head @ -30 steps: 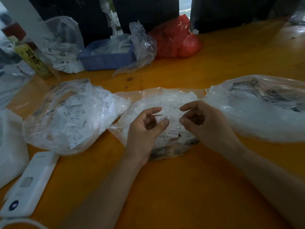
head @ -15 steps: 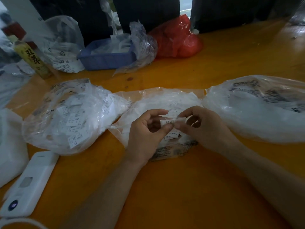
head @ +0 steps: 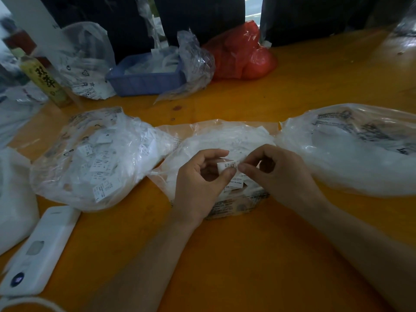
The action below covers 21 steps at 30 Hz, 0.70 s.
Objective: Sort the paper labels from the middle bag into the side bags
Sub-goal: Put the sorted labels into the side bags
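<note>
Far left, a smooth white case (head: 38, 248) hugs the table (head: 258, 255) edge. Next, the left bag (head: 94, 158), crinkly clear plastic, bulges with printed slips. Over the middle bag (head: 216, 136), left hand (head: 198, 183) and right hand (head: 281, 174) both pinch one small paper label (head: 228, 165). The right bag (head: 351, 149) sits puffy, touching the middle one. Bare orange wood lies open near the viewer.

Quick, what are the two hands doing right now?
Left hand: pinching one end of a paper label.
Right hand: pinching the other end of the same label.
</note>
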Available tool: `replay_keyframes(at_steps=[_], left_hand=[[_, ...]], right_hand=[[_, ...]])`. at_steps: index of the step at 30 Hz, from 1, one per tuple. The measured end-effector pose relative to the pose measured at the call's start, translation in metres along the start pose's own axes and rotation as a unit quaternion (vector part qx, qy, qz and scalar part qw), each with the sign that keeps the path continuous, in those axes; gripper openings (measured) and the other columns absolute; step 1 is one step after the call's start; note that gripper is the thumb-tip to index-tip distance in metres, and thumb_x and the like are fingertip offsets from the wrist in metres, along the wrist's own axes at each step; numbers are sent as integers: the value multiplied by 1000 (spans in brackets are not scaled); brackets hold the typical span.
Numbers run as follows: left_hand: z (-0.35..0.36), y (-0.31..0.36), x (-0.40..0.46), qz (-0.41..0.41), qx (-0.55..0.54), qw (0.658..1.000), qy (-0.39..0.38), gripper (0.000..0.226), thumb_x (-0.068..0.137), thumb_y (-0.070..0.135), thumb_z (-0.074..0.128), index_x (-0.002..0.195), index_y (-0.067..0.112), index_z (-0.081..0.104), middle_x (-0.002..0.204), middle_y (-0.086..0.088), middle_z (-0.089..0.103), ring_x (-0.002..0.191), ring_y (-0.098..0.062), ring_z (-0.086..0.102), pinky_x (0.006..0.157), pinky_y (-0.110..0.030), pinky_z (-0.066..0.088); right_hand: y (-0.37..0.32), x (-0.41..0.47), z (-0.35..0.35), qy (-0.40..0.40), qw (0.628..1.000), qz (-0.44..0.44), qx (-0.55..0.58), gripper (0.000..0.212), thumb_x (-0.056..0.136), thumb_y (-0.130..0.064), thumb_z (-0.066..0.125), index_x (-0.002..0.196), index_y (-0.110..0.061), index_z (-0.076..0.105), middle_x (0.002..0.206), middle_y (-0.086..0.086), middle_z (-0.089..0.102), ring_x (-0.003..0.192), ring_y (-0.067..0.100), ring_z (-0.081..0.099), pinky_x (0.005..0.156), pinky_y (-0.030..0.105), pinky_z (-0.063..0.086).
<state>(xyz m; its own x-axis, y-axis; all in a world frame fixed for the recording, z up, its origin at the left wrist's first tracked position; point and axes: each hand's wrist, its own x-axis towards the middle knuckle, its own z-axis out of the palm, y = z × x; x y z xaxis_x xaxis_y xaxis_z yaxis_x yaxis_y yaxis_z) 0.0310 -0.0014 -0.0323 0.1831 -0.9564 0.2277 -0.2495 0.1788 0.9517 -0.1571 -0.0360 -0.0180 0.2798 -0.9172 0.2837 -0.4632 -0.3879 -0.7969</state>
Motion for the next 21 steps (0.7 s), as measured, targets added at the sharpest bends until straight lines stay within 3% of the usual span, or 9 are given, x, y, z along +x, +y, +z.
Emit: replay_keyframes(at_steps=[4, 9, 14, 18, 21], left_hand=[[4, 5, -3, 28, 34, 999, 11, 32, 88, 15, 86, 110, 36, 73, 100, 17, 74, 91, -7, 74, 77, -16, 58], [6, 6, -5, 51, 55, 997, 9, 31, 91, 14, 83, 112, 33, 72, 99, 18, 73, 90, -11, 73, 80, -19, 60], [6, 6, -5, 57, 60, 997, -6, 35, 91, 15, 84, 108, 41, 69, 98, 16, 73, 89, -15, 73, 78, -21, 61], [6, 5, -5, 65, 86, 994, -23, 30, 91, 15, 84, 110, 34, 72, 97, 15, 74, 83, -13, 71, 76, -25, 62], [5, 5, -3, 70, 86, 994, -20, 31, 91, 12, 83, 109, 34, 72, 98, 16, 73, 82, -7, 70, 74, -17, 58]], right_hand=[[-2, -1, -1, 22, 999, -13, -25, 8, 90, -37, 72, 86, -33, 66, 83, -35, 60, 66, 0, 56, 57, 11, 43], [-5, -5, 2, 22, 998, -50, 7, 12, 89, -27, 69, 83, -21, 61, 87, -17, 66, 77, 8, 59, 64, 22, 49], [1, -1, 1, -3, 992, 17, 121, 15, 89, -23, 73, 86, -24, 59, 93, -11, 73, 74, 10, 65, 64, 26, 55], [7, 6, -6, -51, 944, 99, 310, 19, 89, -17, 77, 100, -24, 63, 89, 1, 72, 69, 13, 61, 62, 22, 49], [12, 10, -6, -63, 903, 140, 402, 26, 85, -12, 78, 106, -16, 62, 85, 6, 66, 65, 16, 50, 60, 27, 44]])
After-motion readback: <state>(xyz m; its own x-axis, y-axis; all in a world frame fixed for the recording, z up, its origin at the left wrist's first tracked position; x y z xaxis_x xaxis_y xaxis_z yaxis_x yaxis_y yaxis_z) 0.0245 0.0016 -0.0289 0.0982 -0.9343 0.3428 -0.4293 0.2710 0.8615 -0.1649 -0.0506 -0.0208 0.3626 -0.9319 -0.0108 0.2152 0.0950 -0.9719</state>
